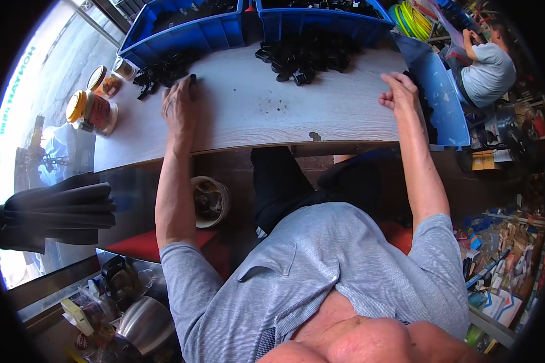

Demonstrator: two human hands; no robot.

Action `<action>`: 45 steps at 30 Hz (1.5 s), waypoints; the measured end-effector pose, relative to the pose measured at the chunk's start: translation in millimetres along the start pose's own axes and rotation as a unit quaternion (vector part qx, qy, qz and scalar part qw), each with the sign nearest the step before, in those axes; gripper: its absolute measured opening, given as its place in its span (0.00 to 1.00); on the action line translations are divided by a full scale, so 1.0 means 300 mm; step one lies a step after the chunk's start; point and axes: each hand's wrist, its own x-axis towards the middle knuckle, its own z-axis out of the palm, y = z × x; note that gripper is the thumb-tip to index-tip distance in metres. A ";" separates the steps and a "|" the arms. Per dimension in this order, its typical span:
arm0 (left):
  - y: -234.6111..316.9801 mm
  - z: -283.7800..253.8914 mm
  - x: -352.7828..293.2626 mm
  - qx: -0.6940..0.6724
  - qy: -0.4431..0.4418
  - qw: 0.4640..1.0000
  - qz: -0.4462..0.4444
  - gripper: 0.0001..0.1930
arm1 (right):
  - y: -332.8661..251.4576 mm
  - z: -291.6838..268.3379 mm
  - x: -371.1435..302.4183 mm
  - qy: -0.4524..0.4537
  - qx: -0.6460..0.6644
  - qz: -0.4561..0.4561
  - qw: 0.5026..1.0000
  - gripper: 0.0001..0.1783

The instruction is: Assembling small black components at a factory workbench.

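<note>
The fingers of the bare left hand [178, 109], at ten o'clock from the middle of the view, reach a small black piece [192, 78]; whether they are closed on it I cannot tell. The bare right hand [400, 92], at two o'clock, has its thumb and bent fingers apart, with nothing visible between them. It is over the right end of the pale, wood-grained tabletop [242, 115], just beside a light-blue plastic bin [453, 109] farther out at two o'clock, where dark pieces show inside.

A loose heap of small black parts [163, 71] lies between ten and eleven o'clock, just beyond the left hand, and a larger mound of glossy black parts [309, 54] lies between twelve and one. Behind them stand two deep-blue rectangular plastic bins [184, 43], at eleven and half past twelve, both holding dark pieces. Near ten o'clock, a clear jar with a yellow lid [97, 113] stands at the table's left end. Below the front edge, toward half past eight, is a round, pale bucket [225, 202]. Well apart, at two o'clock, another person in a light shirt [490, 72] sits with raised hands
</note>
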 end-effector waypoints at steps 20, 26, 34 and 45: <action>0.185 -0.036 -0.043 -0.069 -0.043 0.996 0.026 0.13 | -0.015 0.285 -0.095 -0.157 -0.212 -0.098 0.960 0.31; 0.185 -0.041 -0.042 -0.064 -0.048 0.996 0.024 0.13 | -0.024 0.298 -0.105 -0.191 -0.197 -0.140 0.951 0.28; 0.184 -0.034 -0.045 -0.073 -0.040 0.996 0.025 0.13 | -0.026 0.326 -0.102 -0.173 -0.170 -0.099 0.965 0.26; 0.177 -0.038 -0.037 -0.092 -0.013 0.995 0.033 0.13 | -0.052 0.207 -0.141 -0.298 -0.106 -0.062 0.947 0.31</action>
